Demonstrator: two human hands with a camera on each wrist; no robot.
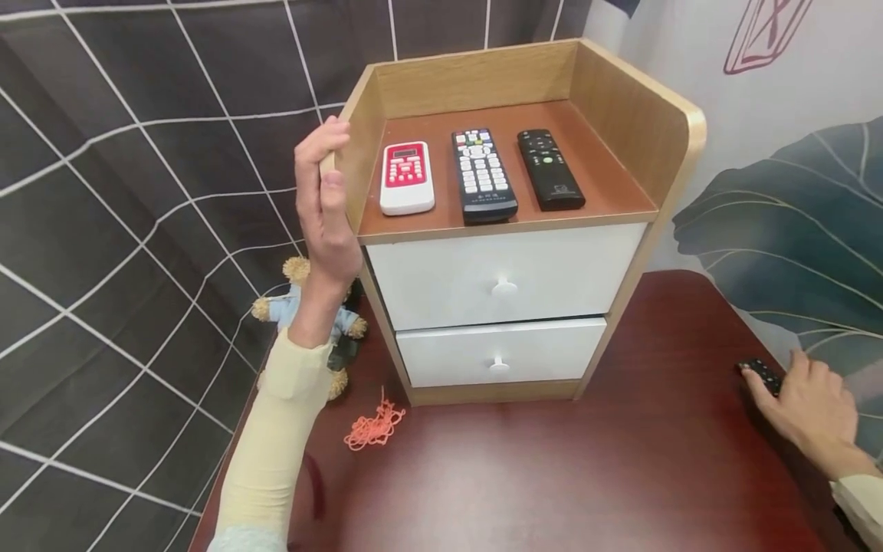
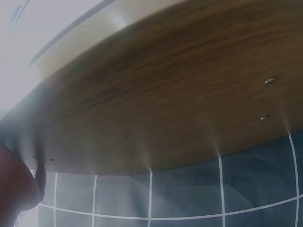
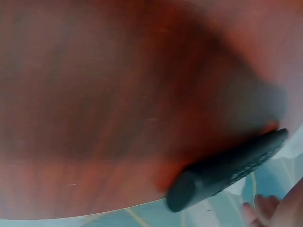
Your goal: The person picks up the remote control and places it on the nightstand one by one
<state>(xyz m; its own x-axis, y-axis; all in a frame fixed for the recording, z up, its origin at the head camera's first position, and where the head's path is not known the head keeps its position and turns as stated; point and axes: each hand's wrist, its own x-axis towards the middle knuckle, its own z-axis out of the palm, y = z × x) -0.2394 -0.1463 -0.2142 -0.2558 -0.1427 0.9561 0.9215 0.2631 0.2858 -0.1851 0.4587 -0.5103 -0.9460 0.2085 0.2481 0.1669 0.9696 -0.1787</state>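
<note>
A small wooden cabinet [image 1: 476, 395] with two white drawers stands on the table. My left hand [image 1: 324, 207] holds its left side panel [image 1: 360, 153], fingertips bent over the top edge and thumb at the front edge. In the left wrist view, that panel's outer face [image 2: 142, 104] fills most of the picture. At the table's right edge, my right hand [image 1: 814, 406] is spread about a black remote control [image 1: 762, 376], thumb on one side, fingers on the other. In the right wrist view, fingers [image 3: 265, 210] show apart from the remote [image 3: 222, 165].
On the cabinet top lie a red-and-white remote [image 1: 407, 178] and two black ones [image 1: 484, 175] [image 1: 550, 170]. A teddy bear [image 1: 279, 307] sits left, partly behind my arm. Orange string [image 1: 375, 425] lies before the cabinet. A dark checked curtain [image 1: 138, 230] hangs left.
</note>
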